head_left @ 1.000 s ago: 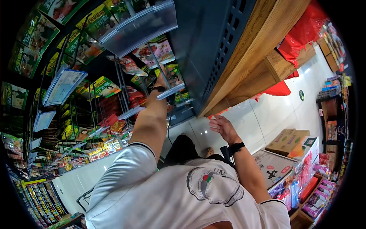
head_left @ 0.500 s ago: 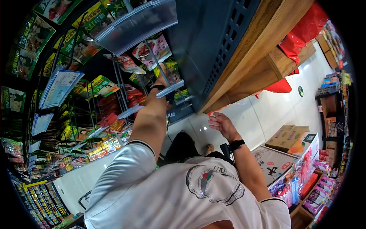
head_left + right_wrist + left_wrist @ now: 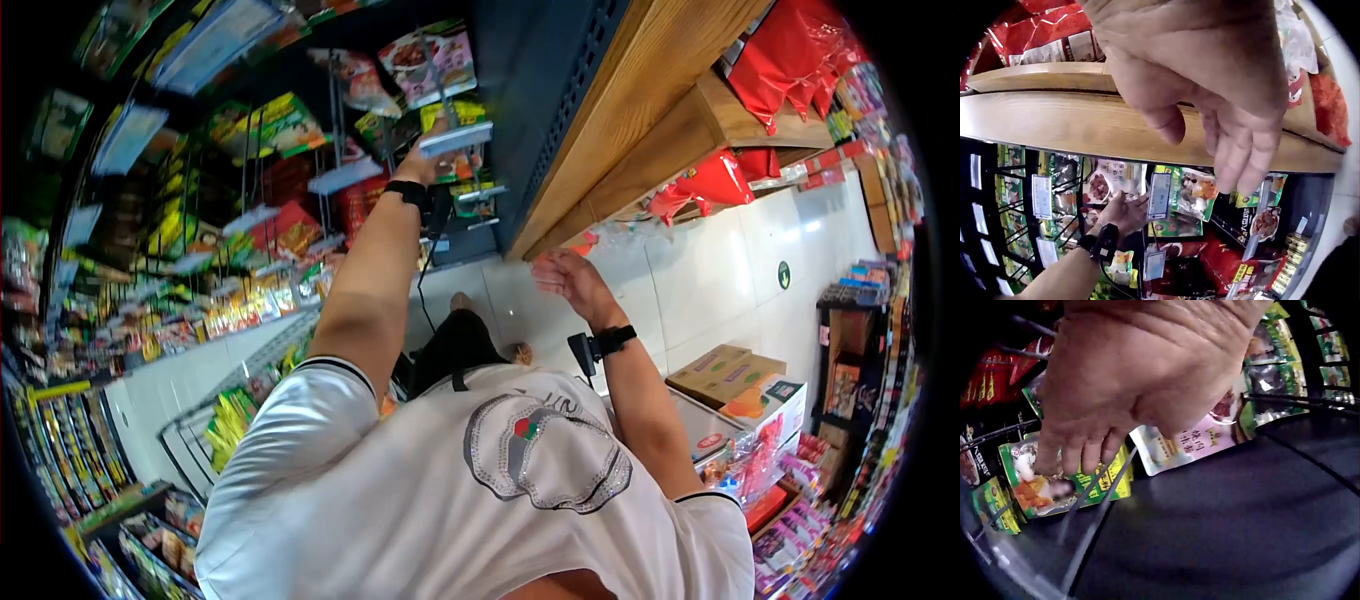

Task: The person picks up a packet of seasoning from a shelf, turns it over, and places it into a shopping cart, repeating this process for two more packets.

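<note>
My left hand (image 3: 420, 162) reaches in among the hanging food packets of a dark rack. Its fingers extend over the face of a green-and-yellow packet (image 3: 1047, 497) in the left wrist view. Right beside it a pink-and-white packet (image 3: 1194, 447) with a meat picture is partly covered by the hand. Thin metal hooks (image 3: 1100, 509) run past the fingers. In the right wrist view, the left hand (image 3: 1124, 215) appears with spread fingers close to a price tag (image 3: 1160, 195). My right hand (image 3: 577, 283) hangs in the air with loosely bent fingers, holding nothing.
A wooden shelf edge (image 3: 640, 115) borders the rack, with red bags (image 3: 795, 65) on it. Cardboard boxes (image 3: 722, 372) stand on the right. At lower left a wire basket (image 3: 172, 437) contains green-yellow packets (image 3: 232, 425). Tag holders (image 3: 345, 176) jut from the hooks.
The head view has shifted, so the rack appears higher and the wire basket now shows at lower left. My left hand stays among the packets; my right hand remains raised and bare.
</note>
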Demonstrator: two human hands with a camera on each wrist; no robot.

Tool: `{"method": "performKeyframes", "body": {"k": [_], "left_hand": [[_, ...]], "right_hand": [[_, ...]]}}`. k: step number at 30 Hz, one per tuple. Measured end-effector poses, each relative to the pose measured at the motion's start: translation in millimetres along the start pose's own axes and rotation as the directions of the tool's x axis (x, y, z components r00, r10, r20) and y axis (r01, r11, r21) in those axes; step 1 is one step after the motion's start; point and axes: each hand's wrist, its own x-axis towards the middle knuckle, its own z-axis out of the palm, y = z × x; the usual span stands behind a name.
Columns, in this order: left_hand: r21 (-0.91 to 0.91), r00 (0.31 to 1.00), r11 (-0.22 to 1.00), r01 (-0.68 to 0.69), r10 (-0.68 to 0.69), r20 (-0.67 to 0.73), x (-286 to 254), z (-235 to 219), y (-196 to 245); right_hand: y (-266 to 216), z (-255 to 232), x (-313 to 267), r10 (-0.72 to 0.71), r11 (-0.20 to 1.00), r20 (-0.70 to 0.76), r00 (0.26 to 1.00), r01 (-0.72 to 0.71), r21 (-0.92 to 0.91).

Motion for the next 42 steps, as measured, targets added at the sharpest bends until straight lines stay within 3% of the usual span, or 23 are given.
{"method": "performKeyframes", "body": {"k": [2,5,9,10,14,15,17,20,21,24,25,26,28,30,34,37,40,42], "left_hand": [[-0.007,0.996,1.000,-0.023,0.022,-0.087,-34.1,6.0,2.1],[0.125,0.993,0.989,-0.085,0.094,-0.065,-136.4,22.8,32.9],[0.196,0.950,0.948,-0.249,0.279,-0.143,-243.2,10.4,7.9],[0.239,0.943,0.938,-0.251,0.293,-0.161,-270.6,-0.2,-4.3],[0.211,0.856,0.970,-0.121,0.210,-0.472,-374.6,-46.0,-66.9],[0.074,0.794,0.993,-0.096,0.121,-0.595,-405.7,-45.8,-71.5],[0.086,0.667,0.992,-0.097,0.129,-0.734,-454.1,-77.9,-110.8],[0.019,0.423,0.992,-0.123,0.069,-0.904,-511.4,-102.5,-160.0],[0.062,0.294,0.990,-0.124,0.096,-0.951,-522.4,-100.2,-172.6],[-0.021,0.308,1.000,0.021,-0.026,-0.951,-546.2,-116.8,-240.4],[-0.032,0.355,0.999,-0.009,-0.027,-0.935,-545.6,-113.4,-248.7],[-0.067,0.311,0.997,0.025,-0.072,-0.948,-541.1,-102.0,-261.1],[-0.058,0.433,0.998,0.028,-0.064,-0.899,-523.1,-109.9,-310.5],[0.040,0.418,0.987,0.153,-0.027,-0.908,-498.3,-101.4,-329.1],[0.177,0.373,0.953,0.246,0.076,-0.925,-461.0,-101.4,-347.0],[0.271,0.319,0.877,0.398,0.144,-0.937,-452.6,-109.5,-353.1],[0.225,0.281,0.882,0.414,0.111,-0.953,-458.8,-99.3,-335.6],[0.288,0.335,0.861,0.418,0.149,-0.930,-467.3,-84.5,-313.7]], "right_hand": [[-5.8,6.1,-6.9,0.004,0.999,0.043,0.999,-0.001,-0.051],[-12.3,21.5,-20.0,0.026,0.991,0.115,0.993,-0.011,-0.136],[-16.5,45.4,-36.4,0.068,0.970,0.222,0.973,-0.013,-0.241],[-13.3,49.5,-35.7,0.077,0.970,0.244,0.967,-0.016,-0.243],[5.5,55.7,-26.4,0.147,0.968,0.354,0.923,-0.061,-0.241],[7.7,59.8,-24.5,0.172,0.965,0.374,0.912,-0.079,-0.250],[10.4,72.9,-26.0,0.205,0.955,0.393,0.897,-0.095,-0.281],[16.4,87.7,-26.9,0.238,0.938,0.428,0.872,-0.092,-0.335],[18.8,91.1,-25.7,0.260,0.933,0.427,0.866,-0.112,-0.342],[23.1,100.8,-27.3,0.299,0.910,0.426,0.854,-0.121,-0.396],[24.7,102.7,-27.7,0.306,0.907,0.428,0.850,-0.123,-0.403],[25.5,103.9,-28.5,0.311,0.904,0.428,0.849,-0.124,-0.410],[26.4,103.8,-28.9,0.325,0.894,0.426,0.844,-0.128,-0.429],[27.5,101.1,-26.1,0.340,0.883,0.423,0.840,-0.130,-0.451],[20.2,103.4,-38.1,0.322,0.881,0.389,0.863,-0.123,-0.456],[18.6,97.4,-38.1,0.313,0.890,0.368,0.876,-0.135,-0.437],[20.2,90.0,-38.7,0.312,0.898,0.342,0.886,-0.157,-0.410],[20.8,87.2,-39.5,0.306,0.904,0.338,0.890,-0.161,-0.396]]}}
